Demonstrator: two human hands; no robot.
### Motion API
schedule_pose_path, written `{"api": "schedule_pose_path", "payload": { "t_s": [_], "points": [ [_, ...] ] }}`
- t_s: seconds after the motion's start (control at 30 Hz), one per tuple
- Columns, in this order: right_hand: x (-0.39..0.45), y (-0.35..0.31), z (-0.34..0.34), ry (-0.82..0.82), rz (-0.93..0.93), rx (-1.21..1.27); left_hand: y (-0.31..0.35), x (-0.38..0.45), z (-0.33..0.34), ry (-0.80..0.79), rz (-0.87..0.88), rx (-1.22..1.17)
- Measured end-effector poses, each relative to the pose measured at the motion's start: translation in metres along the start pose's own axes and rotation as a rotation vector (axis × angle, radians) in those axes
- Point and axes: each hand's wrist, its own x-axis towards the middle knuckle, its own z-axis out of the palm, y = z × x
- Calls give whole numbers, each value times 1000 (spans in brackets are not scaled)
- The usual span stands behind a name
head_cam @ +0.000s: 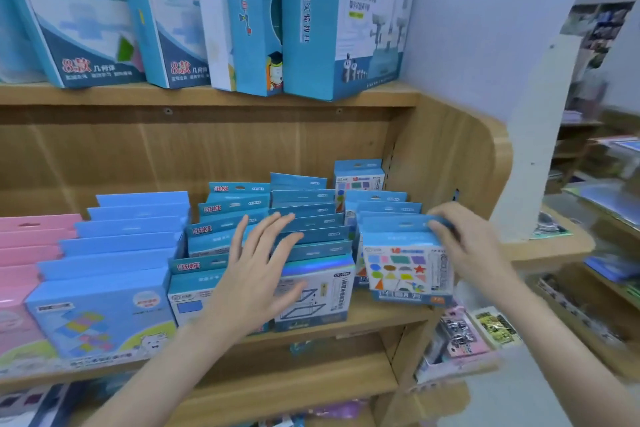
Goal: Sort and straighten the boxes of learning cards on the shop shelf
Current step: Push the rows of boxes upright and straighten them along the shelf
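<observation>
Bright, even overhead shop light; soft shadows under upper shelf (207, 94). Wide-angle bowing at frame edges. Right side and lower corners motion-blurred; printed text smeared.

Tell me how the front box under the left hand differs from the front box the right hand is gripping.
The wireframe box shows a line-drawn frame on white; the shapes box shows many coloured shapes. The left hand is spread open over the wireframe box; the right hand grips the shapes box's top edge. Both are blue-bordered and front their rows on one shelf.
</observation>
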Motion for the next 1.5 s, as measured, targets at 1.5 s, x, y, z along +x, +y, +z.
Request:
{"api": "schedule_pose_path", "payload": {
  "t_s": [1.5],
  "points": [
    [123, -153, 170, -901, -643, -149, -103, -54, -38, -247, -133, 241]
  ]
}}
